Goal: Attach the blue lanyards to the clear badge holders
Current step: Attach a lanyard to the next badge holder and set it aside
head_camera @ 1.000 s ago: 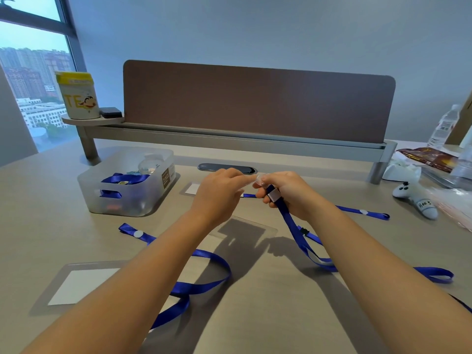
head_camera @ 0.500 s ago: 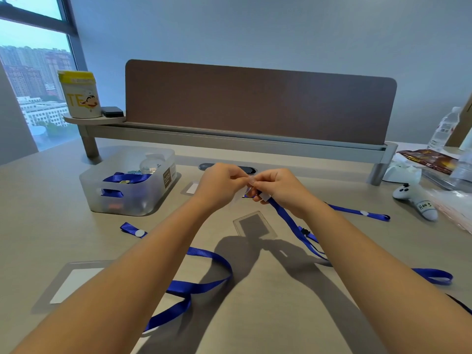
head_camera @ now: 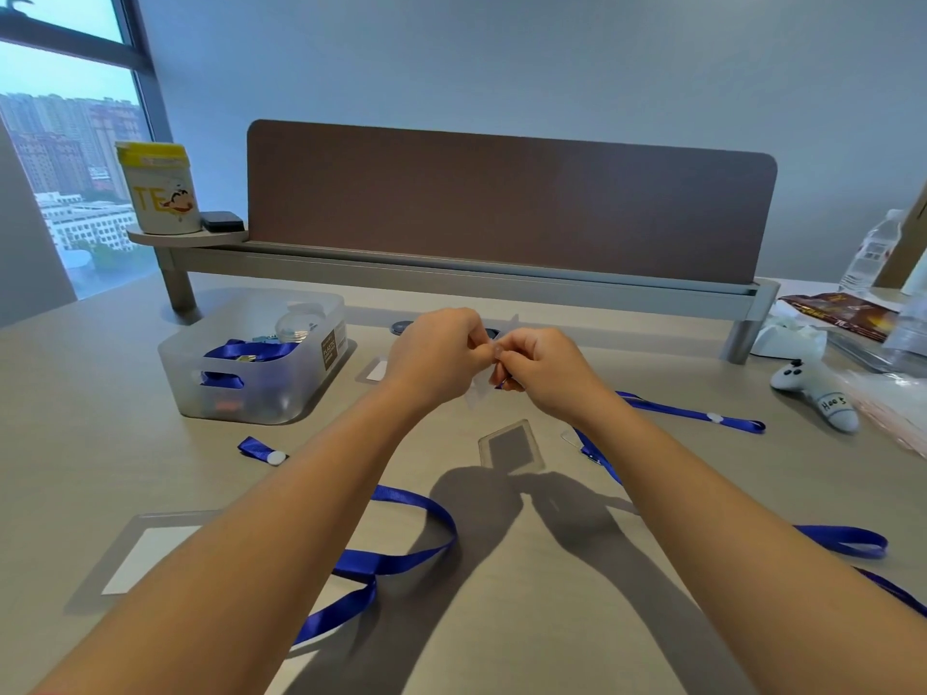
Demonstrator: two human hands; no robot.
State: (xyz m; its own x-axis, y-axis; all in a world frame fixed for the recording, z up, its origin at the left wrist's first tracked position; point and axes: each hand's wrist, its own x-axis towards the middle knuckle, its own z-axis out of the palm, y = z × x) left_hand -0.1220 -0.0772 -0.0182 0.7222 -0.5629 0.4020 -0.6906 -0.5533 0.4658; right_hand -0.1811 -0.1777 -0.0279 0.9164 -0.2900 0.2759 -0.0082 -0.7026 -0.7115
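Our left hand [head_camera: 435, 354] and right hand [head_camera: 539, 369] meet above the desk [head_camera: 501, 619], fingertips touching. Both sets of fingers are curled tight, pinching a clear holder [head_camera: 480, 388] between them; its lower edge hangs below our thumbs and a corner shows above the right knuckles. The right hand also grips the end of a lanyard [head_camera: 597, 456], which runs down toward 5 o'clock to a loop by our right forearm. We cannot tell whether the clip is through the holder's slot.

A second lanyard [head_camera: 401, 556] curls on the desk under our left forearm. At 8 o'clock lies a flat holder with a white card [head_camera: 145, 556]. A small clear case [head_camera: 511, 443] sits just below our hands. At 10 o'clock a bin [head_camera: 251, 363] holds more lanyards. A third lanyard [head_camera: 692, 411] stretches toward 3 o'clock.
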